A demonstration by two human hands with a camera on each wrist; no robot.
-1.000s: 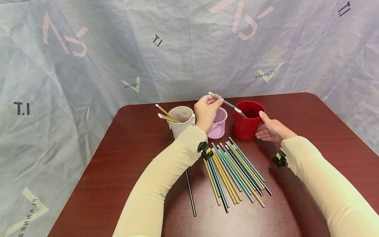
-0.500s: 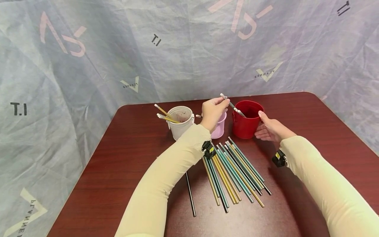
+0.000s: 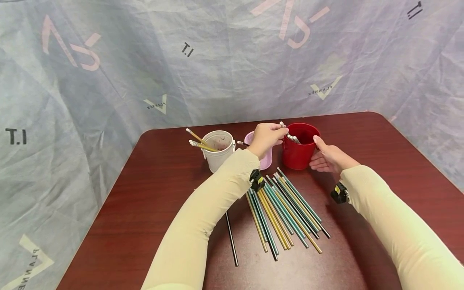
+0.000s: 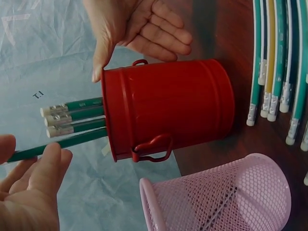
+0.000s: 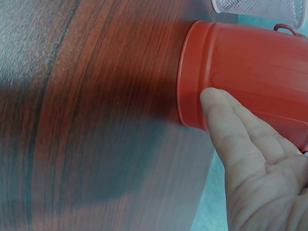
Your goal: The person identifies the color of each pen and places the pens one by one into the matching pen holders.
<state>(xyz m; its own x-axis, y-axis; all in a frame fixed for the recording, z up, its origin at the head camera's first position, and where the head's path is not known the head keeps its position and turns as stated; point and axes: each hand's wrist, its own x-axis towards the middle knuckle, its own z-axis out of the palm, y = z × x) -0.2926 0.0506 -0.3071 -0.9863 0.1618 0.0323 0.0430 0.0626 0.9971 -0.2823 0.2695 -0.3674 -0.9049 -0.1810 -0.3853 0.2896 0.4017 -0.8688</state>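
Note:
My left hand (image 3: pixel 266 139) pinches a green pencil (image 4: pixel 79 139) between thumb and fingers, eraser end up. In the left wrist view the pencil's lower part is inside the red bucket (image 3: pixel 299 155), beside three green pencils (image 4: pixel 84 115) leaning at the rim. My right hand (image 3: pixel 331 158) is at the bucket's right side. Its thumb touches the rim and its fingers lie nearly straight along the wall, as the right wrist view shows. Left of the red bucket stands a pink mesh cup (image 4: pixel 216 197), partly hidden by my left hand in the head view, with a dark pencil inside.
A white bucket (image 3: pixel 217 159) with several yellow pencils (image 3: pixel 199 144) stands farther left. Teal, gold and black pencils (image 3: pixel 286 213) lie in a row on the dark red table (image 3: pixel 145 225). One black pencil (image 3: pixel 231 239) lies apart. A printed cloth (image 3: pixel 217 72) hangs behind.
My left hand has moved right and down, lowering the green pencil into the red bucket. The pink cup's dark pencil has come into sight. My right hand stays at the bucket.

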